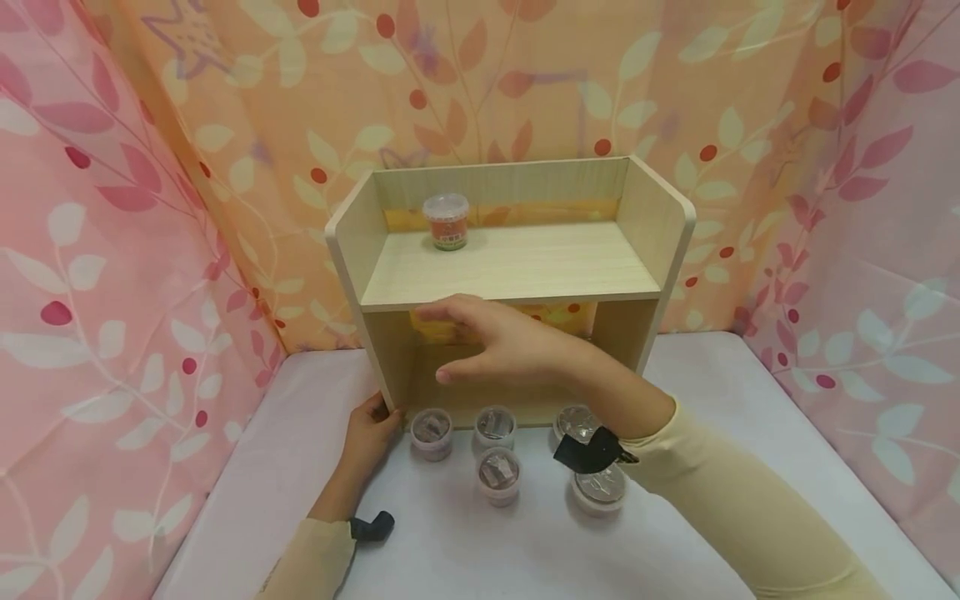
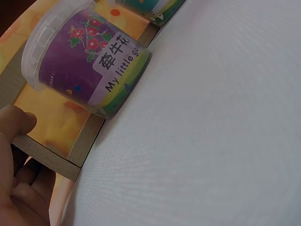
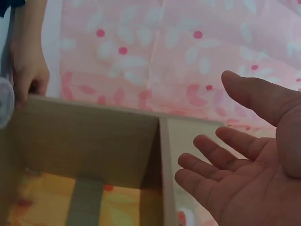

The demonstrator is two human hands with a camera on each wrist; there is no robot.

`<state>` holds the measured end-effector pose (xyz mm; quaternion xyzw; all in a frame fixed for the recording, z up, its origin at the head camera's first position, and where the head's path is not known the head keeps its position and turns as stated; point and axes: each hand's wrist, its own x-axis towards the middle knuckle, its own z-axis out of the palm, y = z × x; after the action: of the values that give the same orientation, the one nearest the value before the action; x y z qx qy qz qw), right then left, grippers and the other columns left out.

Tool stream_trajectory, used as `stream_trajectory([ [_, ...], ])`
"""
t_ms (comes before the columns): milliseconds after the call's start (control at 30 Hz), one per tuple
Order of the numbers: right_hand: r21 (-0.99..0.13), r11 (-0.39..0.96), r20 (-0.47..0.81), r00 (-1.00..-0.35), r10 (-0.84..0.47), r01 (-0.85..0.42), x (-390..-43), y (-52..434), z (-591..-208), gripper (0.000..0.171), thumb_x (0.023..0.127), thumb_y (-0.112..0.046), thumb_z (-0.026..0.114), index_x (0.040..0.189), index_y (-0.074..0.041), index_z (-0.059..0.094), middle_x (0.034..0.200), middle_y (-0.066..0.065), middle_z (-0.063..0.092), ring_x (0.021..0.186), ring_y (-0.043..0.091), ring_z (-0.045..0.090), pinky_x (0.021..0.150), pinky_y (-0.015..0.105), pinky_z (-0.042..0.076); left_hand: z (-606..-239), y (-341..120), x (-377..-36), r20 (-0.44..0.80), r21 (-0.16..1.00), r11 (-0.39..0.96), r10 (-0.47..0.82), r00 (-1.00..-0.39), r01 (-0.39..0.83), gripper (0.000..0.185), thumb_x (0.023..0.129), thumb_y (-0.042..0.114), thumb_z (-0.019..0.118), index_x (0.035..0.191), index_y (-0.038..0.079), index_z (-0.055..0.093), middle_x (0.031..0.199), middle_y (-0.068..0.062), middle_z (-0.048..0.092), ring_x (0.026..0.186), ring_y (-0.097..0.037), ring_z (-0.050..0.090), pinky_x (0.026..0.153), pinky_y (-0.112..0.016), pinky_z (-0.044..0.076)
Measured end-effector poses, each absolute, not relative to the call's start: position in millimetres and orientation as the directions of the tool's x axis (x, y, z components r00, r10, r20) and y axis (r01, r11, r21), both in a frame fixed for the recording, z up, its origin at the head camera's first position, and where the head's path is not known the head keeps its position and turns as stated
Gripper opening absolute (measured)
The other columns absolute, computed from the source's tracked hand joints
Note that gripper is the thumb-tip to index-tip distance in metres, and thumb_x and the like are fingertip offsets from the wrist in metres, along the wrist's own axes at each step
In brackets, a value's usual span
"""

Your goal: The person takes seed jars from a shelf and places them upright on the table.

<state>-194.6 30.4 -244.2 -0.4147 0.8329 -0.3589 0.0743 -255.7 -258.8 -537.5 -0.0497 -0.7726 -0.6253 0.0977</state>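
Observation:
A pale wooden two-tier shelf [image 1: 517, 267] stands on the table. My left hand [image 1: 370, 432] grips the lower front edge of its left side panel, thumb on one face and fingers on the other. In front of the shelf's middle board, my right hand [image 1: 510, 337] hovers with fingers extended and thumb apart, holding nothing. On the upper tier, toward the left, sits a lidded plastic tub [image 1: 447, 225] with an orange-red label. Beside the left hand stands a purple-labelled tub [image 2: 84, 56] printed "My little", with a teal-labelled tub [image 2: 150, 7] beyond it.
Several clear-lidded tubs stand on the white tabletop [image 1: 465, 550] before the shelf, including a front middle tub [image 1: 498, 475] and a front right tub [image 1: 598, 496]. The right forearm partly covers the back right tub [image 1: 573, 419]. Floral curtains [image 1: 487, 75] surround the table's back and sides.

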Motion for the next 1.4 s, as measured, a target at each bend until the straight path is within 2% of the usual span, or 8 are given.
stream_trajectory([
  [200, -0.579, 0.377, 0.281, -0.611, -0.74, -0.723, -221, 36, -215, 0.066, 0.091, -0.022, 0.08, 0.148, -0.009, 0.051, 0.152, 0.004, 0.053, 0.144, 0.018, 0.043, 0.12, 0.035, 0.033, -540, -258, -254, 0.204, 0.958, 0.215, -0.033, -0.979, 0.192, 0.051, 0.094, 0.004, 0.071, 0.141, -0.004, 0.057, 0.135, -0.024, 0.064, 0.124, -0.034, 0.062, 0.086, -0.014, 0.052],
  [333, -0.544, 0.362, 0.363, -0.601, -0.712, -0.757, -245, 39, -200, 0.062, 0.091, -0.02, 0.08, 0.146, -0.009, 0.054, 0.149, 0.004, 0.056, 0.141, 0.016, 0.046, 0.121, 0.034, 0.033, -541, -257, -253, 0.213, 0.954, 0.22, -0.028, -0.977, 0.202, 0.05, 0.094, 0.004, 0.071, 0.141, -0.004, 0.057, 0.135, -0.023, 0.065, 0.124, -0.034, 0.062, 0.087, -0.013, 0.051],
  [467, -0.558, 0.37, 0.382, -0.626, -0.679, -0.742, -272, 43, -186, 0.064, 0.091, -0.019, 0.08, 0.148, -0.008, 0.052, 0.148, 0.006, 0.056, 0.14, 0.017, 0.047, 0.121, 0.034, 0.031, -540, -257, -254, 0.216, 0.951, 0.233, -0.025, -0.976, 0.204, 0.05, 0.093, 0.004, 0.071, 0.141, -0.003, 0.057, 0.134, -0.023, 0.065, 0.125, -0.034, 0.063, 0.088, -0.013, 0.051],
  [767, -0.614, 0.493, 0.313, -0.764, -0.564, -0.616, -327, 38, -164, 0.07, 0.093, -0.028, 0.077, 0.153, -0.011, 0.046, 0.155, 0.001, 0.05, 0.147, 0.014, 0.039, 0.122, 0.025, 0.026, -537, -259, -255, 0.198, 0.955, 0.229, -0.026, -0.98, 0.187, 0.051, 0.094, 0.005, 0.072, 0.142, -0.004, 0.057, 0.136, -0.024, 0.064, 0.128, -0.035, 0.06, 0.089, -0.012, 0.05],
  [1000, -0.727, 0.467, 0.261, -0.831, -0.491, -0.504, -355, 28, -176, 0.074, 0.092, -0.026, 0.079, 0.155, -0.011, 0.043, 0.157, 0.003, 0.047, 0.147, 0.02, 0.037, 0.122, 0.035, 0.03, -532, -254, -250, 0.169, 0.97, 0.184, -0.026, -0.985, 0.161, 0.051, 0.094, -0.003, 0.068, 0.141, -0.012, 0.052, 0.136, -0.03, 0.061, 0.128, -0.041, 0.058, 0.087, -0.011, 0.05],
  [1133, -0.743, 0.478, 0.238, -0.853, -0.464, -0.467, -364, 25, -182, 0.074, 0.091, -0.024, 0.079, 0.154, -0.009, 0.044, 0.157, 0.004, 0.047, 0.146, 0.021, 0.039, 0.119, 0.034, 0.034, -533, -254, -250, 0.173, 0.968, 0.191, -0.026, -0.985, 0.165, 0.05, 0.094, -0.005, 0.067, 0.141, -0.012, 0.052, 0.135, -0.032, 0.061, 0.127, -0.043, 0.058, 0.085, -0.01, 0.05],
  [1400, -0.78, 0.443, 0.22, -0.856, -0.468, -0.443, -370, 21, -184, 0.071, 0.094, -0.012, 0.073, 0.155, -0.002, 0.039, 0.157, 0.012, 0.046, 0.143, 0.023, 0.044, 0.118, 0.031, 0.036, -540, -258, -256, 0.228, 0.955, 0.205, -0.033, -0.973, 0.217, 0.047, 0.093, 0.001, 0.071, 0.138, -0.004, 0.06, 0.131, -0.023, 0.067, 0.124, -0.035, 0.063, 0.088, -0.013, 0.051],
])
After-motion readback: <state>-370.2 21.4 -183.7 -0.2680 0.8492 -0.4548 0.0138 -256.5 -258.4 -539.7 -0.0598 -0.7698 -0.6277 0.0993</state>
